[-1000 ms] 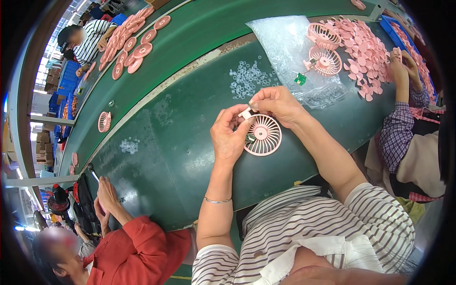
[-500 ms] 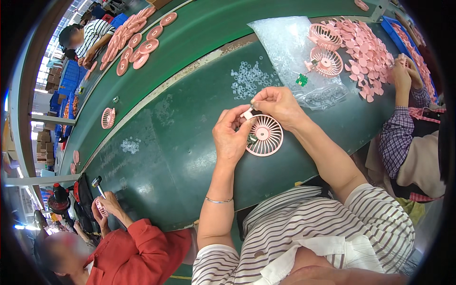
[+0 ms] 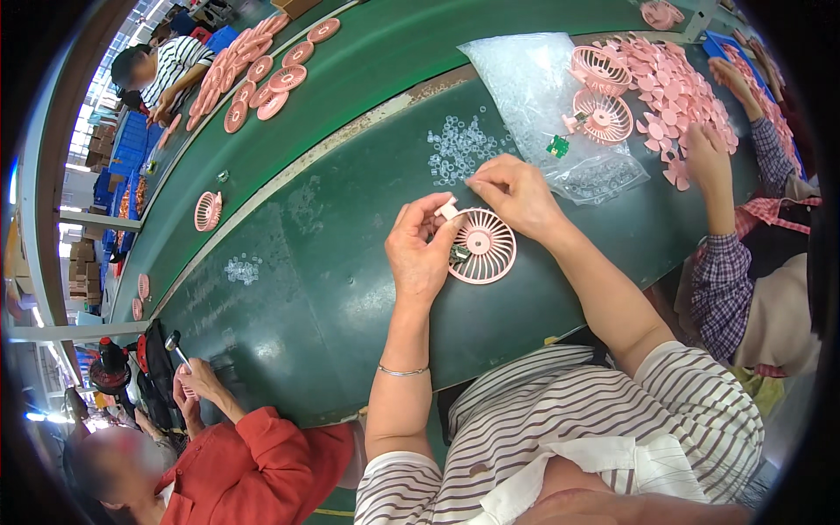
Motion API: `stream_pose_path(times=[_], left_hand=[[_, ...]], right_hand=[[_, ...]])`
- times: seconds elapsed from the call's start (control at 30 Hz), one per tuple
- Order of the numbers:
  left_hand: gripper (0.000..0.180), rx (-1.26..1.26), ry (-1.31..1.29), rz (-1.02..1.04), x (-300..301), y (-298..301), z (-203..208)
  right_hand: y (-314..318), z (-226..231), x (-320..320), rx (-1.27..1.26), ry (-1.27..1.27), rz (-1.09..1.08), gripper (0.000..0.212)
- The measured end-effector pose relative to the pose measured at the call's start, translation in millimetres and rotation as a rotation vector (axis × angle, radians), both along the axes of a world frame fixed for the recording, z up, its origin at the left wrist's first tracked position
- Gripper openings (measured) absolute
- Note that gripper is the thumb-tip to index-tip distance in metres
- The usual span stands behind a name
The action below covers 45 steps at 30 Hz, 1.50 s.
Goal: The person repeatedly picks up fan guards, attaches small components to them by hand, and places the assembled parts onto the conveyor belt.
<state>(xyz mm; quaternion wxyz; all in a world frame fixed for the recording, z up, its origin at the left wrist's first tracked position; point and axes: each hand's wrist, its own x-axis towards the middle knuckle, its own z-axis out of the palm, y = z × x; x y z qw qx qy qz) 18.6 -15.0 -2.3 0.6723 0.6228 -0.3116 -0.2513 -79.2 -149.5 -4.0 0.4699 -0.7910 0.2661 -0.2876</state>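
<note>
My left hand (image 3: 421,248) is closed, thumb and fingers pinching a small white T-shaped piece (image 3: 449,209). Just beside it a round pink fan grille (image 3: 480,246) with thin ribs sits against my fingers, over the green table. A little circuit board (image 3: 458,254) shows at the grille's left edge, partly behind my thumb. My right hand (image 3: 521,198) is just right of the white piece and apart from it, thumb and forefinger pressed together. What they hold, if anything, is too small to make out. Loose clear rings (image 3: 458,149) lie beyond both hands.
A clear plastic bag (image 3: 525,87) lies at the back right, bearing pink grilles (image 3: 605,116) and a green circuit board (image 3: 557,146). Pink fan blades (image 3: 674,92) are heaped beside it. More rings (image 3: 242,269) lie left. Co-workers sit on both sides; a conveyor (image 3: 350,96) carries pink parts.
My right hand has come away from the white piece, which my left hand has shifted slightly left with the grille. Pink parts on the conveyor moved right. The right co-worker's hands moved apart.
</note>
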Motion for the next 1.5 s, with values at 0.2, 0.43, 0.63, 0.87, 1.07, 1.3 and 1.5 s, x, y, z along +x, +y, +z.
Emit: stream_pose_path(times=[0.2,0.43,0.63,0.87,1.07,1.3,1.5], left_hand=[[0.026,0.022,-0.031,0.024,-1.7,1.9,2.3],[0.029,0.0,-0.135,-0.017,-0.3,8.2,6.1],[0.025,0.0,-0.071,0.056,-1.6,7.6,-0.5],[0.021,0.0,-0.043,0.042,1.3,4.0,-5.3],[0.028,-0.075,-0.069,0.178,27.3,12.6,4.1],[0.022,-0.107,0.07,0.281,46.8,7.1,11.2],[0.025,-0.07,0.127,0.229,38.8,-53.3,31.2]], right_hand=[[10.0,16.3,-6.0,0.074,-0.116,0.32,0.018],[20.5,20.3,-7.1,-0.145,-0.182,0.344,0.02],[20.4,25.4,-9.0,-0.271,-0.142,0.352,0.021],[14.8,15.2,-4.5,-0.325,-0.127,0.323,0.027],[-5.8,5.1,-2.8,-0.035,0.034,-0.027,0.029],[-11.0,-3.6,-3.9,-0.304,0.125,-0.09,0.006],[-2.6,-1.0,1.1,-0.342,0.267,-0.039,0.013]])
